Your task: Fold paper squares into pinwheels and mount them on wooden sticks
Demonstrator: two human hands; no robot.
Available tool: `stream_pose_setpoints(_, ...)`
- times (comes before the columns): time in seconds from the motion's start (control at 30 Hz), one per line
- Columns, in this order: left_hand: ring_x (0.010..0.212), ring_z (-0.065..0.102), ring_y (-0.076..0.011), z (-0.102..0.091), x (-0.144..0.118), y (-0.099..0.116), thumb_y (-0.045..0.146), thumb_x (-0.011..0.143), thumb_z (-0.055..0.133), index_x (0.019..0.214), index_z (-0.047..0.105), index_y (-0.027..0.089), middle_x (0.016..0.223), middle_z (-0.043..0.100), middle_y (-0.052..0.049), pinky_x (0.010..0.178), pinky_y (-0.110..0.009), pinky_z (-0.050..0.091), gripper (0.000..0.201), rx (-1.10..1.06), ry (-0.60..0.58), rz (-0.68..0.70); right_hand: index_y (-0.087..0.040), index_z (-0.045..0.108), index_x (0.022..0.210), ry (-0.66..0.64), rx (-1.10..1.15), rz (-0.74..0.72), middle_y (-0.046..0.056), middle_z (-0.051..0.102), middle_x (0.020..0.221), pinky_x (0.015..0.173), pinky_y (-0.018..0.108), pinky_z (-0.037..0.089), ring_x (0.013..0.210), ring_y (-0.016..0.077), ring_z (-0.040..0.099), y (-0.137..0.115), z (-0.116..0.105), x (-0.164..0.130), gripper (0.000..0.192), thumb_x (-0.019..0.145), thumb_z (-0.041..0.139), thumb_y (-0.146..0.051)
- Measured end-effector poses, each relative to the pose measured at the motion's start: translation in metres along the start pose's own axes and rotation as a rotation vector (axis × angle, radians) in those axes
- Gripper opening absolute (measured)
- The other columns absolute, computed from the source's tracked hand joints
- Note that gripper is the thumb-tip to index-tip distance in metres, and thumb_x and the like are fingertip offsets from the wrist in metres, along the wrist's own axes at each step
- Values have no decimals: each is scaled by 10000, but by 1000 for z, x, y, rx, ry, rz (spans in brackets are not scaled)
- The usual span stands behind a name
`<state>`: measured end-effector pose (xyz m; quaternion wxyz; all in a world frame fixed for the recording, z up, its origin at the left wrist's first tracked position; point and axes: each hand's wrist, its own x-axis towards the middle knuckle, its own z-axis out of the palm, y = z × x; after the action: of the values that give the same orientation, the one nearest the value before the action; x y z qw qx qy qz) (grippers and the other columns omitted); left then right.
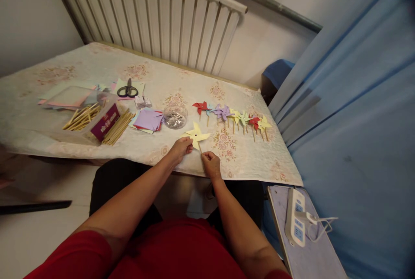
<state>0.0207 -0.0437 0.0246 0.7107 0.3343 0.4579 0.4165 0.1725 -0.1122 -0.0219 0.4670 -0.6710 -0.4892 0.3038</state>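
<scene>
Here the person's two hands meet over the near edge of the tabletop (pixel 97 67), both working on one yellow pinwheel (pixel 196 135). The left hand (pixel 181 148) is closed in a pinch on the lower left of the paper sails, with the fingertips at the paper's edge. The right hand (pixel 211 164) sits just below and to the right of it, fingers curled around the lower end of the thin stick (pixel 200 146); how firmly it grips cannot be told. The stick runs from the sails down and slightly right toward the right hand, so the pinwheel lies up and left of that hand and directly ahead of the left, which is the nearer of the two to the paper.

Farther right, a row of finished pinwheels (pixel 231 117) lies along the cloth. To the left are a clear bowl of small shiny pieces (pixel 175 117), a stack of paper squares (pixel 148 120), bundles of wooden sticks (pixel 118 128) and scissors (pixel 128 90).
</scene>
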Motion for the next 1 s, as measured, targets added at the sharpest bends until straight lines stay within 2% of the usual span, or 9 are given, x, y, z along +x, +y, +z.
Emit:
stream_pose_setpoints(0.47, 543, 531, -81, 6, 0, -1, 252, 710, 714, 724, 527, 173, 594, 539, 32, 558, -186, 417, 203, -74, 0, -26, -189, 678, 700, 3, 22, 21, 2, 634, 609, 581, 260, 419, 594, 158, 524, -5, -1, -1, 210, 704, 573, -372)
stream_pose_setpoints(0.67, 514, 531, -71, 6, 0, -2, 257, 694, 710, 698, 507, 165, 573, 547, 30, 536, -174, 413, 223, -86, -47, -27, -187, 680, 712, 4, 30, 10, 0, 646, 621, 590, 253, 423, 605, 156, 538, -4, -1, -2, 222, 709, 572, -381)
stream_pose_setpoints(1.0, 511, 543, -66, 13, 5, -13, 250, 731, 689, 739, 531, 160, 579, 555, 35, 529, -166, 410, 182, -124, 12, -28, -183, 687, 721, 7, 27, 21, 7, 660, 634, 609, 264, 430, 613, 162, 550, -5, 0, -1, 222, 710, 578, -376)
